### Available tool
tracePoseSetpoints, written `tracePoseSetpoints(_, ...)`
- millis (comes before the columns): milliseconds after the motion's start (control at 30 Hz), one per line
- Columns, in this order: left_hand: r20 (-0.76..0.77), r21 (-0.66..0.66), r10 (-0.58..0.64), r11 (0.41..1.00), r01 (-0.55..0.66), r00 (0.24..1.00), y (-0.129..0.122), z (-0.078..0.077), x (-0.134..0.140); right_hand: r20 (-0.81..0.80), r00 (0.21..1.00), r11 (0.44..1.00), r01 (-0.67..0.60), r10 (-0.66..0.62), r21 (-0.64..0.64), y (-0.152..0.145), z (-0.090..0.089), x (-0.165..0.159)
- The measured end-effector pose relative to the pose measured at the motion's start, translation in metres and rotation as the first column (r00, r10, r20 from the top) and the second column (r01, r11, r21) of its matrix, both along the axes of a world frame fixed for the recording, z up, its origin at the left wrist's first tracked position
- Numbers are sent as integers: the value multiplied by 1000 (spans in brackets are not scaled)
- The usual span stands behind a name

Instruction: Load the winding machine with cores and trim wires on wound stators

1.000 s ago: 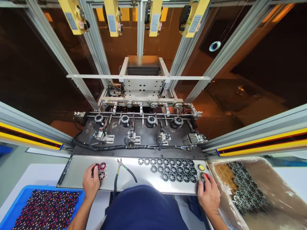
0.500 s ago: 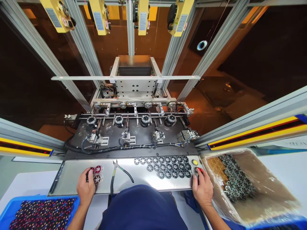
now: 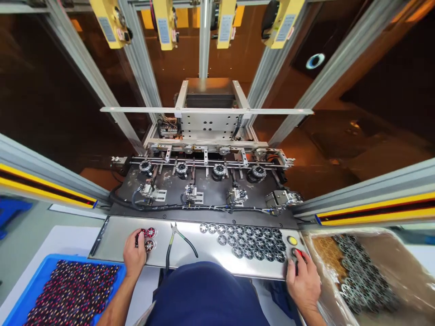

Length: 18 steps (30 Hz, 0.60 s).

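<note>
My left hand (image 3: 135,256) is closed at the left end of the metal shelf (image 3: 112,240), its fingers around a dark wound motor stator (image 3: 137,239) that they partly cover. Right beside it lie red-wound stators (image 3: 150,232). At the shelf's right end, my right hand (image 3: 304,277) is curled over a dark round spot below a yellow button (image 3: 292,240). Something red and dark shows at its fingertips; what it is, I cannot make out. Rows of bare stators (image 3: 249,242) lie left of this hand. Cutting pliers (image 3: 174,233) rest with handles spread towards me.
A blue tray (image 3: 37,274) of wound stators stands at lower left. On the right, a plastic-lined box (image 3: 408,258) holds bare stators. Behind the shelf is a machine bed with several stator holders (image 3: 181,169). Yellow-black light bars (image 3: 374,216) flank the opening.
The whole view has shifted, so the machine and shelf appear farther right. Both hands keep nearly the same places on the shelf.
</note>
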<state>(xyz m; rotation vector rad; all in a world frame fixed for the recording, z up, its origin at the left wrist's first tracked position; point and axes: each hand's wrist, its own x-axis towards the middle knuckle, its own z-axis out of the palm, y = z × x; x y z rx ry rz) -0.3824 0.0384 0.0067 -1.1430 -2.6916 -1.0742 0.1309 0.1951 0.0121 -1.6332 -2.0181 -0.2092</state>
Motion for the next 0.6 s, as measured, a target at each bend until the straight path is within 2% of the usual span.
tracePoseSetpoints(133,-5,10,5,1000,-5,1000,-1,-1,0,6,999,999,-33,33,4,0,1,-2)
tracePoseSetpoints(600,14,54,3,999,-4,1000,-3,-2,0,-12,1000,1000,-7,6,-22,-2,5,-6)
